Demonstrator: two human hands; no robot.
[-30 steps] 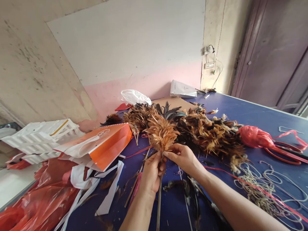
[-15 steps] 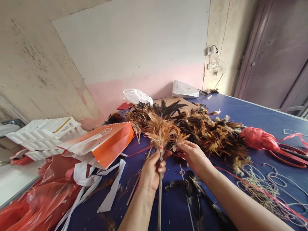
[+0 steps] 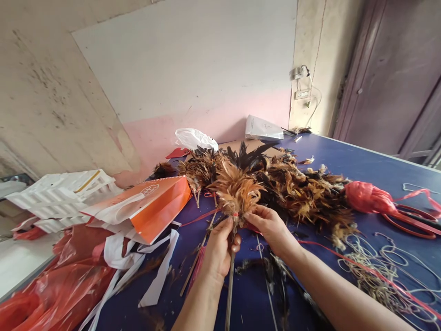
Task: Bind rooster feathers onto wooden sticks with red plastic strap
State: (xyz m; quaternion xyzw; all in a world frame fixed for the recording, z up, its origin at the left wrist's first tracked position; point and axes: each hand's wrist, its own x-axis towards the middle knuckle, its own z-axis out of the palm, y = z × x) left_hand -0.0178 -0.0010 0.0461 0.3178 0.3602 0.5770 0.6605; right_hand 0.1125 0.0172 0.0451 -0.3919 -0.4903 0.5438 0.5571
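My left hand (image 3: pixel 220 246) is closed round a thin stick (image 3: pixel 230 289), just below a red binding (image 3: pixel 235 214). Above the binding, brown feathers with dark tips (image 3: pixel 237 186) fan out from the stick. My right hand (image 3: pixel 270 227) pinches the base of a small brown feather tuft against the right side of this bundle, its fingertips beside the binding. A red ribbon (image 3: pixel 330 248) runs off to the right behind my right wrist.
Feather piles (image 3: pixel 303 188) lie behind my hands on the blue table (image 3: pixel 365 158). A red twine ball (image 3: pixel 368 197), scissors (image 3: pixel 409 223) and tangled string (image 3: pixel 375 266) are at right. An orange paper bag (image 3: pixel 161 209) and red plastic (image 3: pixel 72 280) lie left.
My right hand has moved left, bringing the small feather tuft against the bundle on the stick. The bundle has shifted slightly right, with my left hand still round the stick.
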